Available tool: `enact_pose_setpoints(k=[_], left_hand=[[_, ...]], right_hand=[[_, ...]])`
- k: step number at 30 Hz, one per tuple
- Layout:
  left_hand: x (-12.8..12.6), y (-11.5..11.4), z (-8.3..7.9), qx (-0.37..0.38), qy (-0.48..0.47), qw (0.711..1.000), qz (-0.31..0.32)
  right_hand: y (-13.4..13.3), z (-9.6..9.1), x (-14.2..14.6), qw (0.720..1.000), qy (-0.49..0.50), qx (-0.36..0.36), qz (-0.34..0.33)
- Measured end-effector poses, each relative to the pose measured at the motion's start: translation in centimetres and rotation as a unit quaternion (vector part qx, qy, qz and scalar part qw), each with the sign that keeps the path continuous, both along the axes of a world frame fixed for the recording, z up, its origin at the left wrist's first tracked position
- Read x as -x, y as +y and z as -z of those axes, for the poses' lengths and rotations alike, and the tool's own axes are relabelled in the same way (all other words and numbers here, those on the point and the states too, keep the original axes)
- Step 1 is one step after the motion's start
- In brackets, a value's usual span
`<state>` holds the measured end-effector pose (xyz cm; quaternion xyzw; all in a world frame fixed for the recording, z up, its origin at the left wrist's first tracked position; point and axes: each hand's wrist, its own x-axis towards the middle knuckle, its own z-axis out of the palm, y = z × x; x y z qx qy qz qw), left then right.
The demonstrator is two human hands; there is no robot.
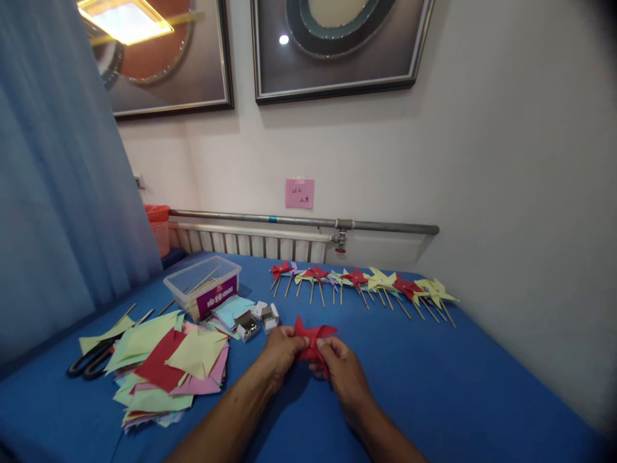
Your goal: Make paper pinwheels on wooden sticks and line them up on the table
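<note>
A red paper pinwheel (313, 335), its corners folded in toward the middle, is held between both hands above the blue table cover. My left hand (284, 350) pinches its left side, thumb on top. On the right side, my right hand (340, 366) grips it with the thumb near the centre and fingers tucked beneath. No stick shows on this pinwheel. Just beyond my left hand stand small open boxes (247, 326) with shiny metal bits inside. A pile of cut coloured paper squares (164, 360) lies left of my forearm.
Finished pinwheels on sticks (357, 279) lie in a row along the back right. At the left, a clear plastic tub (202, 286) holds wooden sticks, and black-handled scissors (91, 360) lie beside the paper pile. A pipe (395, 227) and radiator (250, 244) line the wall behind.
</note>
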<state>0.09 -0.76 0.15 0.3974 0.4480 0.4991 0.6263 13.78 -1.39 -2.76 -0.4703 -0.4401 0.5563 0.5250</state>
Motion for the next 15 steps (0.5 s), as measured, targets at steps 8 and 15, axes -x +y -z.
enact_pose_setpoints(k=[8, 15], left_hand=[[-0.15, 0.07, 0.32, -0.01, 0.017, 1.0, -0.001], [0.0, 0.42, 0.89, -0.006, 0.039, 0.999, -0.003]], right_hand=[[0.4, 0.43, -0.05, 1.0, 0.013, 0.011, -0.007], [0.22, 0.38, -0.03, 1.0, 0.026, 0.007, -0.014]])
